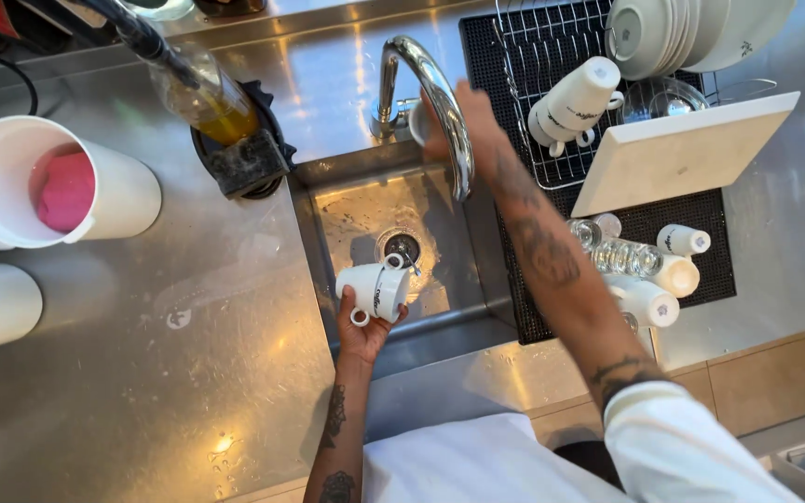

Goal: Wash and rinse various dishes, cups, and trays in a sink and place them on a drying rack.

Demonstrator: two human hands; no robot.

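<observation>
My left hand (362, 331) holds two small white cups (376, 289) by their bodies over the near edge of the steel sink (347, 210), above the drain (402, 248). My right hand (463, 116) reaches past the curved chrome tap (440, 98) toward its base, where a white knob-like object (416, 121) sits partly hidden behind the spout. Whether the fingers grip it cannot be told. No water stream is visible from the tap.
A black mat (701, 210) right of the sink carries a wire rack (552, 47) with white cups (578, 98), stacked plates (677, 33), a white board (682, 149), small glasses and cups (649, 270). Left: white jug (95, 191) with pink cloth, bottle (207, 98).
</observation>
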